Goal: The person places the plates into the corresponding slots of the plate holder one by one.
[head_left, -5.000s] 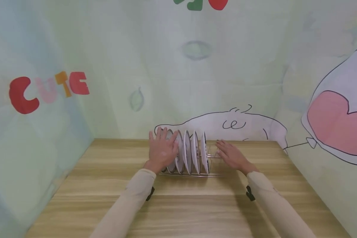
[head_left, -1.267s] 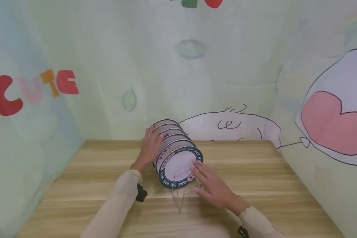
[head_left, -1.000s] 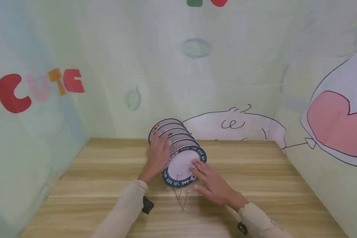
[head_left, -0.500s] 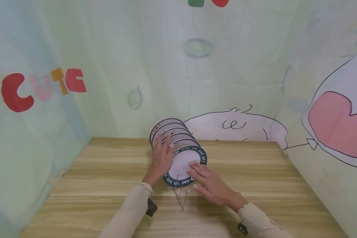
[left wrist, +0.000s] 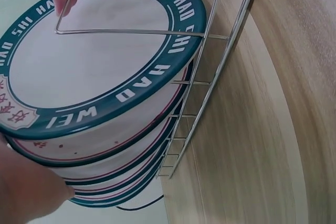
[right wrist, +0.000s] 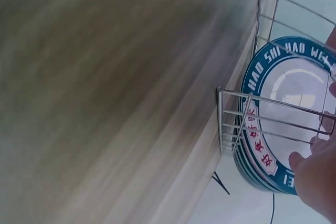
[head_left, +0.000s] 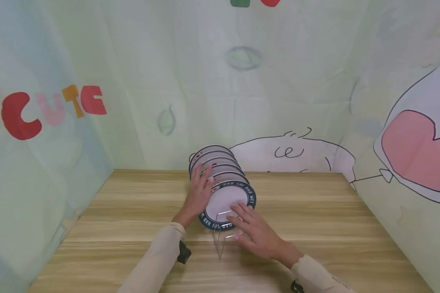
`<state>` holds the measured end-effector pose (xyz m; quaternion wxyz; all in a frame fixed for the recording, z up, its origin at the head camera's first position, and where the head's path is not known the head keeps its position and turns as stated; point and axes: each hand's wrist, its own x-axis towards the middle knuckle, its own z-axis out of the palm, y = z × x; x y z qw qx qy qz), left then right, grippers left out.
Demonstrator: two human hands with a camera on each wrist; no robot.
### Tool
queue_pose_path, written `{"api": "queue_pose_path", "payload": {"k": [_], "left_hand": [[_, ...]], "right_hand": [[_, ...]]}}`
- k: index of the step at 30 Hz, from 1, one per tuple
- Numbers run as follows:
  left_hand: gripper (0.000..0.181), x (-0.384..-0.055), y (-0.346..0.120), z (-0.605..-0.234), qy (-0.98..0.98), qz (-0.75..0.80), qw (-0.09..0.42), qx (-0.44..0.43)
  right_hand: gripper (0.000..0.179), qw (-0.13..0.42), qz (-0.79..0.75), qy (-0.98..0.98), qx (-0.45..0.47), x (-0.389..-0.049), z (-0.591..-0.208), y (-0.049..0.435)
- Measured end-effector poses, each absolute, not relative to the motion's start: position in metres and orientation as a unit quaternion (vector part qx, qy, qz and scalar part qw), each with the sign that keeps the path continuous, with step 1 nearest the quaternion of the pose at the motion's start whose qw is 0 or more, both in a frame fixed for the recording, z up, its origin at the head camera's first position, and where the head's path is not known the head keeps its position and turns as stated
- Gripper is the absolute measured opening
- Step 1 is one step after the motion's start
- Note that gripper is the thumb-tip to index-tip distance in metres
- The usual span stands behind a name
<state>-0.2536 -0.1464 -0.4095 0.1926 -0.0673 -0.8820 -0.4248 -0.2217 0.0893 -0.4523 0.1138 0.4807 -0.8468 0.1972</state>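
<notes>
Several white plates with dark teal, lettered rims stand upright one behind another in a wire dish rack on the table. The nearest plate point(head_left: 227, 203) faces me. My left hand point(head_left: 198, 193) lies along the left side of the row with extended fingers at the plate rims; its thumb side point(left wrist: 31, 187) shows by the plates in the left wrist view. My right hand point(head_left: 258, 232) is at the near right end of the dish rack point(right wrist: 283, 103). Its extended fingers overlap the front plate and reach the end wires, thumb low by the lower wire.
The wood-grain table point(head_left: 132, 228) runs back to a printed cloth backdrop point(head_left: 297, 93) close behind the plates. More cloth closes off the left and right sides. The rack's near wire legs point toward me.
Over five seconds the rack and plates have turned from side-on to nearly end-on, and my right hand has come nearer to me. In the last second both hands have shifted only slightly.
</notes>
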Motion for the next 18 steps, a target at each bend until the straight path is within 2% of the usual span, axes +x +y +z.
{"api": "queue_pose_path", "payload": {"k": [18], "left_hand": [[0.051,-0.262,-0.152,-0.411,-0.875,-0.438,0.166,-0.124]], "right_hand": [[0.054,0.139,0.173,-0.857,0.466,-0.203,-0.454,0.082]]}}
